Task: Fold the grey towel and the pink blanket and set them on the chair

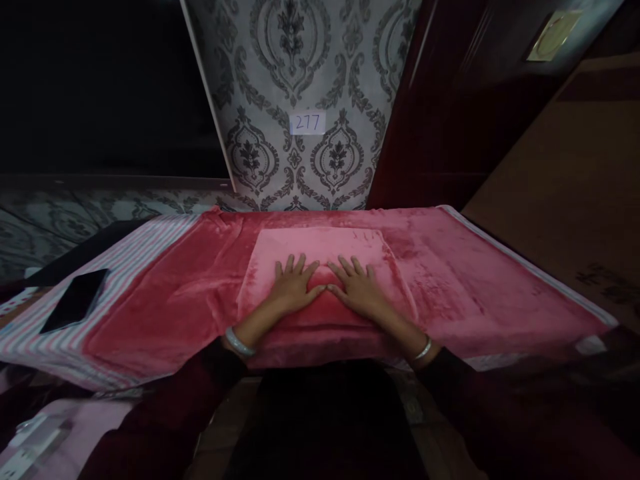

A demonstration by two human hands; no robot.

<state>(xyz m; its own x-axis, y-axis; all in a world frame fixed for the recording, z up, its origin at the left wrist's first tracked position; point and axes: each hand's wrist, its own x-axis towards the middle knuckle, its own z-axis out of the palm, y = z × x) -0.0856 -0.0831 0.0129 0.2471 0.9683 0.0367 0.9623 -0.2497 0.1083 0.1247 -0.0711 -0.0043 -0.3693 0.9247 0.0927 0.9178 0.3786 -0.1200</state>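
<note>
A folded pink plush cloth [320, 243] lies in the middle of a larger red-pink plush cover [450, 267] spread over a table. My left hand [294, 285] rests flat on the folded cloth, fingers stretched out and spread. My right hand [357, 287] lies flat beside it, palm down, fingers apart. The two thumbs nearly touch at the centre. A pale bangle sits on my left wrist and a thin metal one on my right wrist. Neither hand holds anything.
A black phone [75, 300] lies on a striped pink-and-blue sheet [125, 257] at the table's left end. Patterned grey wallpaper with a paper label reading 277 [307, 123] stands behind. A dark red door [450, 100] is at the right, wooden floor beyond.
</note>
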